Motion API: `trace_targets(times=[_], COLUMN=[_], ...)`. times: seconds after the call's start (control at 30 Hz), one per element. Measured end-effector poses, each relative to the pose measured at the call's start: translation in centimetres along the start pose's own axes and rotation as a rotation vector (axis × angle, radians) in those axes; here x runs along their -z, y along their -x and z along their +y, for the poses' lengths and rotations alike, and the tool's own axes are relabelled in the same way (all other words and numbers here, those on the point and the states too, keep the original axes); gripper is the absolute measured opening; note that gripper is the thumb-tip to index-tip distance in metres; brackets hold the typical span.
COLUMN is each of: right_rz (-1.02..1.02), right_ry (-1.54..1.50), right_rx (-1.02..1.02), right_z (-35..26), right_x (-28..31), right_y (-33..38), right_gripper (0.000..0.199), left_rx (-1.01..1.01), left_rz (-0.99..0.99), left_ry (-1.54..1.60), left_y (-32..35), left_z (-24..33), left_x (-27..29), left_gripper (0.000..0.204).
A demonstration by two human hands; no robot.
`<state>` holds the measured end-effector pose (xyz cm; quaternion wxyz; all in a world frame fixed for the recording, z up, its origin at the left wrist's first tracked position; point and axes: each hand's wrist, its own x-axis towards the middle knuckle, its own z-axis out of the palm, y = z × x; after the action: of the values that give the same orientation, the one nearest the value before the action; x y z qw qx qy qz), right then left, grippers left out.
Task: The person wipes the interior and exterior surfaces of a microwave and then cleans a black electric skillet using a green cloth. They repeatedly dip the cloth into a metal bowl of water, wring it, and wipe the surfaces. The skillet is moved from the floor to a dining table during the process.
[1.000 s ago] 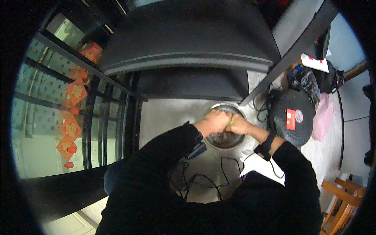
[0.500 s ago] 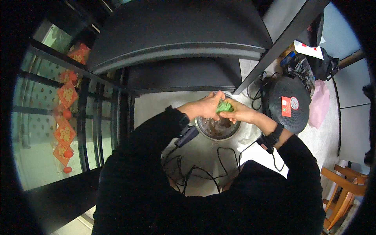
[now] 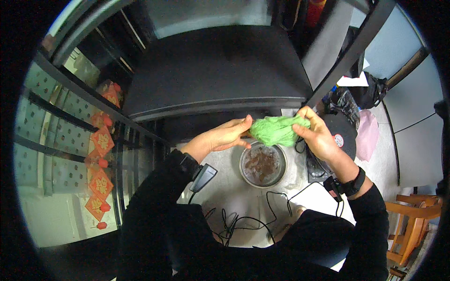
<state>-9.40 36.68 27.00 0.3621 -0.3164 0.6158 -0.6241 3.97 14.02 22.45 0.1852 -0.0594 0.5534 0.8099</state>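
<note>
A bunched, light green cloth [image 3: 274, 131] is held up above a round metal basin [image 3: 242, 169]. My right hand [image 3: 318, 136] grips the cloth's right end, thumb over the front. At the other end my left hand [image 3: 225, 135] is open, thumb and fingers apart; its fingertips lie close to the cloth, and I cannot tell if they touch it. Inside the basin is brown, sudsy water [image 3: 261, 165]. The basin stands on the pale floor between my legs and the lowest black step.
Black stair steps [image 3: 215, 70] rise ahead, with a dark railing [image 3: 82, 117] at left. Black cables [image 3: 234, 219] lie tangled on the floor. At right are a round black lidded object [image 3: 337, 126], a pink bag [image 3: 368, 136] and a wooden chair [image 3: 412, 229].
The cloth has risen from over the basin toward the steps and is now spread longer. My hands have moved apart, the left one opening. The view has tilted upward.
</note>
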Motion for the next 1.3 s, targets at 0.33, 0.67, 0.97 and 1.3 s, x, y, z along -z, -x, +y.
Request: trace_targets(times=[0.33, 0.67, 0.97, 1.3], right_rz=[-0.023, -0.154, 0.040, -0.159], right_ry=[-0.266, -0.327, 0.241, 1.337], right_rx=[0.076, 0.191, 0.004, 0.279], right_z=[-5.3, -9.0, -6.5, 1.8], right_x=[-7.0, -10.7, -11.5, -17.7], right_y=[-7.3, -13.0, -20.8, -22.1], right_gripper=[0.026, 0.029, 0.050, 0.056], left_rx=[-0.449, -0.499, -0.528, -0.042], left_rz=[0.103, 0.641, 1.275, 0.725], left_ry=[0.282, -0.161, -0.195, -1.366], left_y=[4.5, 12.2, 13.0, 6.6], left_z=[4.9, 11.5, 11.9, 7.6], left_x=[2.0, 7.7, 15.4, 11.8], left_gripper=[0.032, 0.018, 0.031, 0.064])
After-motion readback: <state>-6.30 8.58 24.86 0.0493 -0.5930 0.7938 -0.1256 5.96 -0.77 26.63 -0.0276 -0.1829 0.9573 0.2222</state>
